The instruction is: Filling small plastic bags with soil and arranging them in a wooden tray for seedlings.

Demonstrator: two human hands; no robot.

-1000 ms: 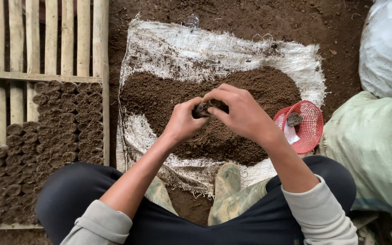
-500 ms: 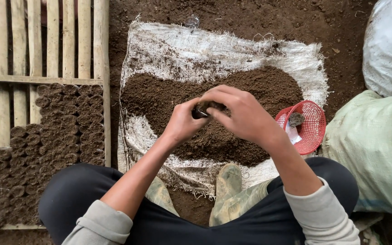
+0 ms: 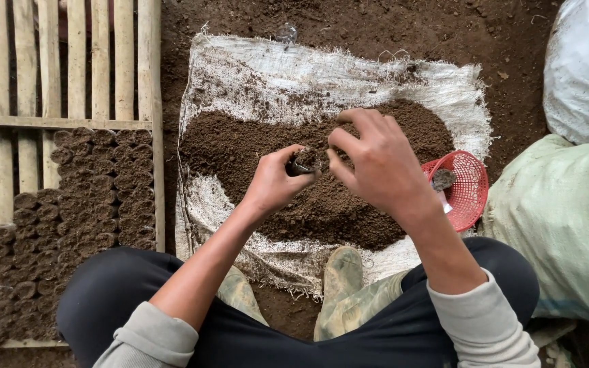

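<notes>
Muddy rubber boots [image 3: 341, 286] nearest. Left hand [image 3: 275, 182] closed around small dark soil-filled pot [image 3: 303, 162], over brown soil heap [image 3: 253, 146] on white woven sack [image 3: 274, 75]. Right hand [image 3: 376, 160] half-curled at the pot's rim, possibly pinching soil. Red mesh basket [image 3: 472, 191] right.

It is a plant nursery's potting spot on bare earth: a soil heap [image 3: 322, 177] lies on a woven sack [image 3: 274, 75], rows of soil-filled pots [image 3: 90, 197] stand beside a slatted wooden rack [image 3: 56, 61], and stuffed bags [image 3: 567, 218] sit nearby.
</notes>
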